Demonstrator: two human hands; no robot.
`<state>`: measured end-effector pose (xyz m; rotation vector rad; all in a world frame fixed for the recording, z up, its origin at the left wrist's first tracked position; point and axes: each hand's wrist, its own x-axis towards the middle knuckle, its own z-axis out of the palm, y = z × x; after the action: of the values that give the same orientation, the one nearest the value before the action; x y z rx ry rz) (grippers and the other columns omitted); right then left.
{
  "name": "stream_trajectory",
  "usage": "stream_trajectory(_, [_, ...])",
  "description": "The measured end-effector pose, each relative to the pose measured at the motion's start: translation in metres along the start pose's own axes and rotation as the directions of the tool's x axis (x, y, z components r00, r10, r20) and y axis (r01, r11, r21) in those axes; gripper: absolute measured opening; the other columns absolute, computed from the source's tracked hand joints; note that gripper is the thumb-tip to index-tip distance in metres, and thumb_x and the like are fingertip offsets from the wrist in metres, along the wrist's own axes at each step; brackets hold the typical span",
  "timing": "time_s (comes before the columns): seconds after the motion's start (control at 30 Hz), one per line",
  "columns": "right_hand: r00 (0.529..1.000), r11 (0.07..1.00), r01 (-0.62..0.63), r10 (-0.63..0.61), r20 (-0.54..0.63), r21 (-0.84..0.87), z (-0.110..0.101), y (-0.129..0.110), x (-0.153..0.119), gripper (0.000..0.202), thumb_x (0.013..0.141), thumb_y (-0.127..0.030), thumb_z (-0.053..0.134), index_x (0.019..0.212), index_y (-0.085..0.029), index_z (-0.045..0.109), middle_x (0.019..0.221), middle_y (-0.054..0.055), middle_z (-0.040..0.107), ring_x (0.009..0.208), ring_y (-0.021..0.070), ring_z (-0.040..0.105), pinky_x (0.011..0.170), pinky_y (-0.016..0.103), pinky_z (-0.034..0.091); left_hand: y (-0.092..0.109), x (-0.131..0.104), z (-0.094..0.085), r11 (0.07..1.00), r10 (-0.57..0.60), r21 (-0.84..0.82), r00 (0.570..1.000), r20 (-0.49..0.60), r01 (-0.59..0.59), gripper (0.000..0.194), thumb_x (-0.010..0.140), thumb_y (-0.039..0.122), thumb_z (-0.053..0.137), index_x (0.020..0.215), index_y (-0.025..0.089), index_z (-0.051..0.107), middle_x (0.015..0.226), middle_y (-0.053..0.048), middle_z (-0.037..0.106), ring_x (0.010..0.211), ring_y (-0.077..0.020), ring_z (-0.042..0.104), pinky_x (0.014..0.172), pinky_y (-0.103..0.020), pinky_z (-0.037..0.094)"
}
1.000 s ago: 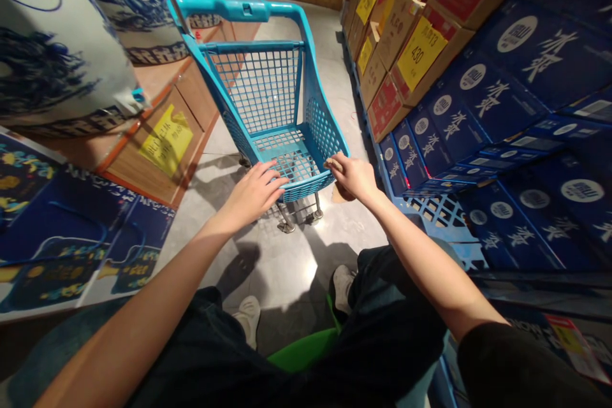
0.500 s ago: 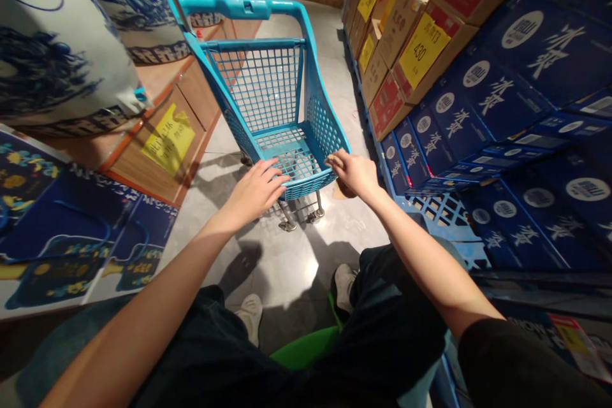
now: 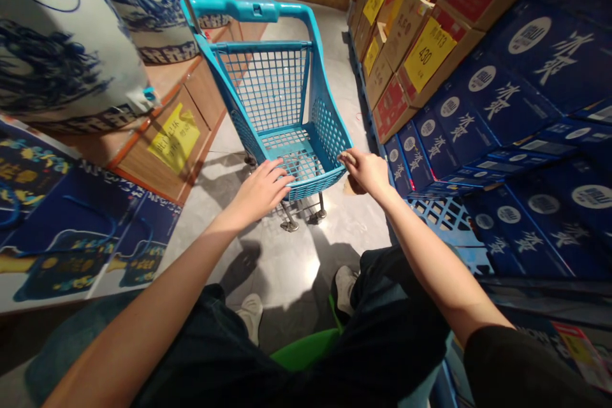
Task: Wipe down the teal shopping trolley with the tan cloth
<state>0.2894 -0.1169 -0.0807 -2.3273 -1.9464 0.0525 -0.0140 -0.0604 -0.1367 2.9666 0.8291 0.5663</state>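
A small blue shopping cart [image 3: 329, 86] with an empty lattice basket stands on the floor in front of me. My left hand [image 3: 262, 190] rests at the near left corner of its rim, open, fingers stretched out and slightly apart. At the near right corner, my right hand [image 3: 367, 172] is closed, its fingertips close to the rim. Something small and beige shows at those fingertips, and a tan and brown thing [image 3: 354, 187] shows just below the hand. I cannot make out what it is.
Large blue-and-white jars [image 3: 57, 70] stand on a wooden ledge [image 3: 191, 102] at left. Dark blue gift bags [image 3: 71, 223] are below. Blue cartons [image 3: 478, 115] and brown cartons [image 3: 382, 86] are stacked at right on blue pallets [image 3: 442, 213]. Something green [image 3: 306, 349] is between my legs.
The surroundings have shifted slightly right in view. My right hand has moved a little to the right relative to the cart's corner. The left hand keeps its place on the rim.
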Motion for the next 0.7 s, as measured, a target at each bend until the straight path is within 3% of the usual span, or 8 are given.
stream_trajectory(0.07, [0.999, 1.0, -0.022, 0.021, -0.039, -0.015, 0.0, 0.016, 0.01, 0.045, 0.114, -0.056, 0.05, 0.141, -0.031, 0.077, 0.122, 0.01, 0.086, 0.108, 0.0312, 0.08, 0.072, 0.03, 0.041, 0.0, 0.001, 0.0, 1.0, -0.002, 0.002, 1.0, 0.006, 0.002, 0.045, 0.115, 0.034, 0.042, 0.135, 0.017, 0.078, 0.126, -0.017, 0.079, 0.15, -0.0367, 0.058, 0.128, -0.064, 0.048])
stream_trajectory(0.23, [0.994, 0.996, 0.079, -0.082, -0.078, -0.05, 0.008, 0.04, 0.024, 0.053, 0.113, -0.045, 0.055, 0.164, -0.03, 0.061, 0.134, 0.011, 0.083, 0.114, 0.0281, 0.08, 0.079, 0.028, 0.048, 0.0, 0.003, 0.001, 0.999, -0.002, -0.032, 1.0, 0.003, 0.002, 0.044, 0.114, 0.033, 0.044, 0.136, 0.017, 0.078, 0.128, -0.018, 0.079, 0.151, -0.0376, 0.057, 0.128, -0.066, 0.048])
stream_trajectory(0.37, [0.993, 0.999, 0.048, -0.045, -0.107, 0.023, 0.016, 0.036, 0.022, 0.053, 0.114, -0.041, 0.052, 0.164, -0.026, 0.061, 0.142, 0.013, 0.08, 0.121, 0.0291, 0.079, 0.088, 0.029, 0.054, 0.001, 0.003, 0.001, 0.998, -0.012, -0.061, 1.0, 0.003, 0.012, 0.043, 0.114, 0.034, 0.045, 0.136, 0.018, 0.079, 0.129, -0.018, 0.079, 0.152, -0.038, 0.056, 0.129, -0.067, 0.047])
stream_trajectory(0.53, [0.998, 1.0, 0.031, -0.03, -0.063, 0.002, 0.021, 0.019, 0.009, 0.053, 0.115, -0.045, 0.046, 0.162, -0.028, 0.063, 0.137, 0.015, 0.082, 0.114, 0.0329, 0.081, 0.089, 0.036, 0.058, -0.001, -0.001, 0.001, 0.997, -0.036, -0.07, 0.999, -0.007, 0.035, 0.04, 0.112, 0.032, 0.048, 0.133, 0.021, 0.08, 0.128, -0.016, 0.079, 0.153, -0.0379, 0.056, 0.13, -0.068, 0.045])
stream_trajectory(0.7, [0.994, 0.998, -0.046, 0.049, -0.099, 0.033, 0.015, 0.025, 0.017, 0.053, 0.115, -0.048, 0.047, 0.16, -0.027, 0.065, 0.135, 0.017, 0.082, 0.119, 0.0346, 0.079, 0.092, 0.037, 0.057, -0.002, -0.001, -0.001, 0.996, -0.04, -0.082, 0.999, 0.0, 0.04, 0.039, 0.112, 0.031, 0.05, 0.132, 0.019, 0.08, 0.129, -0.017, 0.079, 0.154, -0.0382, 0.056, 0.13, -0.068, 0.045])
